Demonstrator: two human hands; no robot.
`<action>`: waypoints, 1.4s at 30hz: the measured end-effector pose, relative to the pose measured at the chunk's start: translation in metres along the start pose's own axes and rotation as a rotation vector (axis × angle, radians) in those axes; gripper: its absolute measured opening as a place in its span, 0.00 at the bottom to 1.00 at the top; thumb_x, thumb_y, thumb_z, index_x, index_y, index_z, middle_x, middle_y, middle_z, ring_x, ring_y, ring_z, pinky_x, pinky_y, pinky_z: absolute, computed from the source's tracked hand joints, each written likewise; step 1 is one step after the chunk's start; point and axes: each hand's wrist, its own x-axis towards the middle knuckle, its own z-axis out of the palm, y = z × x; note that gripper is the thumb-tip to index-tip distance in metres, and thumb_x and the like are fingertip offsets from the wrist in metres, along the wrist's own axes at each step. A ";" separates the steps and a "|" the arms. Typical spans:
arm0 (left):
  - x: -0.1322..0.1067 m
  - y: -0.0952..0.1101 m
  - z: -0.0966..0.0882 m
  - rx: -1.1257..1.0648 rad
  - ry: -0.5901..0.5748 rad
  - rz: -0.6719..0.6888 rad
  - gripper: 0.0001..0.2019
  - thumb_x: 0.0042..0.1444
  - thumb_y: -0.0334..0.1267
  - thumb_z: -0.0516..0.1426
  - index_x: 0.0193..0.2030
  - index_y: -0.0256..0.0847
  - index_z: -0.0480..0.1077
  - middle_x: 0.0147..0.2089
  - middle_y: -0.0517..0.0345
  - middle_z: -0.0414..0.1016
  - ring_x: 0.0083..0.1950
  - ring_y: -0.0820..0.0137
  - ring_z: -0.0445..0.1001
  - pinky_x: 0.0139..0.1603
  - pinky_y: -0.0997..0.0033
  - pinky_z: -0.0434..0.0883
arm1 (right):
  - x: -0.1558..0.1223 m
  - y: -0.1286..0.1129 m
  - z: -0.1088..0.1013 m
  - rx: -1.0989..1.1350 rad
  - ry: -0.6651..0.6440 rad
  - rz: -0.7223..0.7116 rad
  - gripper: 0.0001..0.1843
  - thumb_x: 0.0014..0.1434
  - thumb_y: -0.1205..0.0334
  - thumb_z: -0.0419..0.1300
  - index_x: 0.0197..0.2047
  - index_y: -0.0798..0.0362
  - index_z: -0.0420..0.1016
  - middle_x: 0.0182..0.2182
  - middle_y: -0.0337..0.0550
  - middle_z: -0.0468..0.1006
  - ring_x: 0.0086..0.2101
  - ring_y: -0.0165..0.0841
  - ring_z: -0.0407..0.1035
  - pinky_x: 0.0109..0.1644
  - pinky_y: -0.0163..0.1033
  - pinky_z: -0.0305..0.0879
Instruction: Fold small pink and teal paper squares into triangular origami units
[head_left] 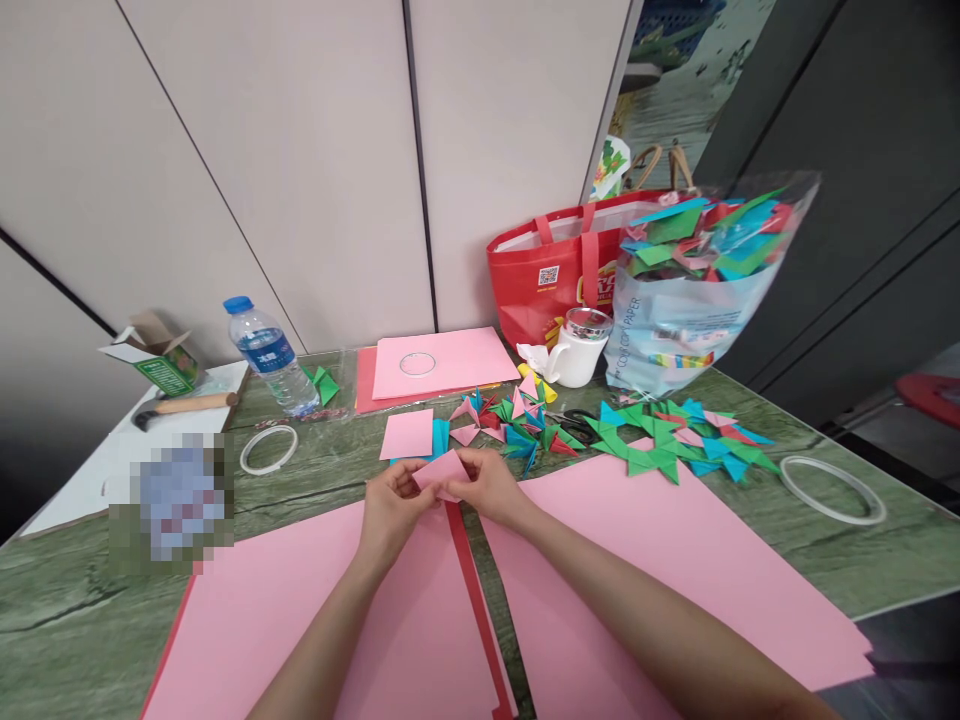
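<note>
Between both hands is a small folded piece of pink paper [442, 470], raised above the table. My left hand [394, 500] pinches its left side, and my right hand [486, 483] grips its right side with thumb and fingers. Just behind the hands lie square pink sheets [407, 434] on top of blue ones [441, 437]. Large pink sheets [285, 600] over red ones spread under my left forearm, and more large pink sheets [622, 550] lie under my right forearm. Folded paper pieces [517, 420] in several colours are heaped beyond my right hand.
Black-handled scissors [577, 425] lie by a ring of folded pieces [660, 440]. Behind stand a white mug [579, 350], a red bag [529, 285] and a plastic bag [660, 330] of folded paper. A water bottle [270, 355], white ring [268, 450] and hammer-like tool [187, 407] are at left.
</note>
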 end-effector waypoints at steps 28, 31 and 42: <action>0.004 0.006 -0.010 -0.021 0.137 -0.059 0.14 0.35 0.36 0.64 0.32 0.34 0.73 0.22 0.59 0.75 0.23 0.73 0.71 0.28 0.74 0.69 | 0.006 -0.007 -0.016 0.184 -0.215 0.059 0.19 0.44 0.67 0.61 0.43 0.56 0.70 0.32 0.41 0.75 0.33 0.31 0.71 0.41 0.39 0.67; 0.002 0.007 -0.010 0.060 0.088 -0.075 0.12 0.38 0.36 0.63 0.31 0.34 0.73 0.20 0.60 0.73 0.22 0.73 0.70 0.26 0.75 0.67 | 0.007 -0.005 -0.015 0.160 -0.157 0.035 0.16 0.46 0.62 0.62 0.40 0.57 0.72 0.36 0.44 0.75 0.35 0.32 0.71 0.42 0.40 0.66; 0.001 0.005 -0.002 -0.099 -0.009 -0.044 0.18 0.42 0.39 0.62 0.40 0.35 0.67 0.27 0.58 0.74 0.28 0.69 0.74 0.29 0.70 0.72 | 0.009 0.000 -0.010 0.272 0.042 0.039 0.16 0.43 0.65 0.62 0.38 0.56 0.68 0.30 0.41 0.76 0.28 0.30 0.70 0.31 0.34 0.67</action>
